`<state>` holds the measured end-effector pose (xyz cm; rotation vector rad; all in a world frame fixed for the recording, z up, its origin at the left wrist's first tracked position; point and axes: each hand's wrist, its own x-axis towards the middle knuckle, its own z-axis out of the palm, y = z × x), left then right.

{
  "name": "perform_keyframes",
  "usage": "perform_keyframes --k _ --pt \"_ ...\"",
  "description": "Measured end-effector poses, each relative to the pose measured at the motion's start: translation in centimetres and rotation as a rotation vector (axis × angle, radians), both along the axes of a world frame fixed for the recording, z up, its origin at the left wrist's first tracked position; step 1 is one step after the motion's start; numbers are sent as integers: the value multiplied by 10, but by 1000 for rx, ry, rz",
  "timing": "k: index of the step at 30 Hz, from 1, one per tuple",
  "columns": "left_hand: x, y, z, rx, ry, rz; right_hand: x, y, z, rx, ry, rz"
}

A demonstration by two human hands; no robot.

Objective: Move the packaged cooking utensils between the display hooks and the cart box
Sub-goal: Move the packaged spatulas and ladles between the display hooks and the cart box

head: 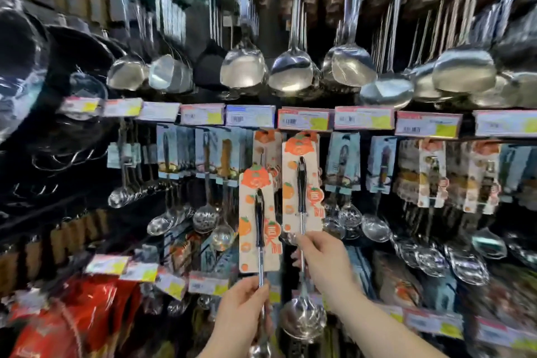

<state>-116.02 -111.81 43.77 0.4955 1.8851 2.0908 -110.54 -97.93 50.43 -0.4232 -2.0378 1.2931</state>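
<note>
At the display: two packaged utensils are held up before a wall of hung kitchenware; the view blurs toward its edges.
Left grip (pixel 241 308): fingers and thumb are curled round the steel shaft of the left utensil, just under its card.
Left utensil (pixel 259 224): upright, with a black handle on a cream card printed with orange fruit. The card stands lower than the hung row and in front of it. The bowl is cut off at the bottom edge.
Right grip (pixel 322 261): thumb and fingers pinch the skimmer's thin shaft, right below its card.
Skimmer (pixel 301 183): upright on a matching card, just right of the left utensil and higher. The card's top reaches the hung cards under the price tags; whether it sits on a hook cannot be told.
Pierced bowl (pixel 303 318): the skimmer's, hanging between the two forearms.
Price tags (pixel 303 120): one row across the wall, pink-edged with yellow patches.
Upper row: steel spatulas (pixel 244 67) hang handle-up above the tags.
Neighbours: ladles on blue cards (pixel 343 163) hang to either side.
Lower left: red packets (pixel 72 314).
Far left: dark pans (pixel 23 52).
</note>
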Motion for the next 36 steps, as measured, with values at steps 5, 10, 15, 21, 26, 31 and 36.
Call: perform_keyframes --k 5,10,15,21,26,31,36 --pt "-30 11 1 -25 35 -27 -27 5 7 20 76 0" --pt "-54 25 16 1 79 -19 -48 16 12 -70 151 45" --pt "-68 41 24 19 86 -29 -57 26 3 -24 170 27" --pt "-68 45 18 49 13 -68 -55 32 -10 -65 210 0" --pt "-68 49 6 61 -46 -79 -57 35 -6 -130 152 2" --pt "-68 52 5 52 -25 -90 -84 52 7 -112 93 -73" --pt "-72 51 15 93 -26 -103 -121 81 7 -47 18 -151"
